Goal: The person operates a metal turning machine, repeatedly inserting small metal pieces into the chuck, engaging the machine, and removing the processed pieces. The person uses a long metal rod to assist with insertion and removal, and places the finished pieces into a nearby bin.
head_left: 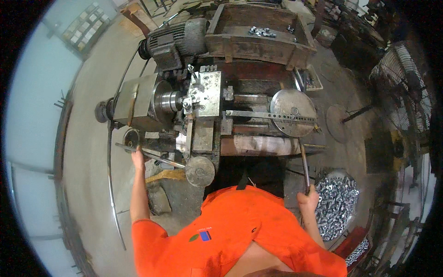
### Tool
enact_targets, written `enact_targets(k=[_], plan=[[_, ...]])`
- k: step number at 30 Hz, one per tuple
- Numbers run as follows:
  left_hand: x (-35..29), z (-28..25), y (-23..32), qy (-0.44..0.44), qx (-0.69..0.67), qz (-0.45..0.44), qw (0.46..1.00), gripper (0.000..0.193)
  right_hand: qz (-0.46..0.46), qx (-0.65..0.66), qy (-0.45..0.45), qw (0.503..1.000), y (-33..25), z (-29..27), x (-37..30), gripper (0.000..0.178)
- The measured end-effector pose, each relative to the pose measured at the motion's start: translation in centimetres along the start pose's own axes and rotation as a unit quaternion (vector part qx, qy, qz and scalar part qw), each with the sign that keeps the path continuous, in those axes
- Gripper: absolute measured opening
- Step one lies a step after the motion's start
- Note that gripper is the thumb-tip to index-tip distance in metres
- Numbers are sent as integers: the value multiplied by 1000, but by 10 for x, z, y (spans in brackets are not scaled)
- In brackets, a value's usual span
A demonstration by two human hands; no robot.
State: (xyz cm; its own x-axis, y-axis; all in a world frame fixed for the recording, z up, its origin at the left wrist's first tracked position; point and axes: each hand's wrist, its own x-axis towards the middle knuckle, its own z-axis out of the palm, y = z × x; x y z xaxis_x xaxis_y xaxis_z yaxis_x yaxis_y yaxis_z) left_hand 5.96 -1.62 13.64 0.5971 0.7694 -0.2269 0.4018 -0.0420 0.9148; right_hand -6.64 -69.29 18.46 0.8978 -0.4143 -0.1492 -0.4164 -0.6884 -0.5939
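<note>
A small lathe-like machine stands in front of me, with a metal chuck on its left and a steel tool block at its middle. My left hand is closed around the outer part of a long metal lever, which runs to a round steel disc at the machine's front. On the other side, my right hand grips the lower end of a second metal lever. That lever rises to a larger disc, crossed by a flat perforated bar.
Behind the machine are an electric motor and a wooden tray with small metal parts. A round container of shiny parts sits by my right arm. A caged fan stands right; a broom lies below my left lever.
</note>
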Motion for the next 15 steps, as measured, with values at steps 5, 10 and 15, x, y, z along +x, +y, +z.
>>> enact_targets(k=[5, 10, 15], plan=[[-3, -8, 6, -22, 71, -42, 996, 34, -46, -178, 99, 978, 49, -23, 60, 53], [-2, -6, -3, -74, 7, -7, 997, 34, -38, -373, 83, 923, 80, -66, 161, 59], [-24, -3, 18, -106, -10, -21, 994, 37, -64, -395, 249, 882, 70, -62, 226, 70]])
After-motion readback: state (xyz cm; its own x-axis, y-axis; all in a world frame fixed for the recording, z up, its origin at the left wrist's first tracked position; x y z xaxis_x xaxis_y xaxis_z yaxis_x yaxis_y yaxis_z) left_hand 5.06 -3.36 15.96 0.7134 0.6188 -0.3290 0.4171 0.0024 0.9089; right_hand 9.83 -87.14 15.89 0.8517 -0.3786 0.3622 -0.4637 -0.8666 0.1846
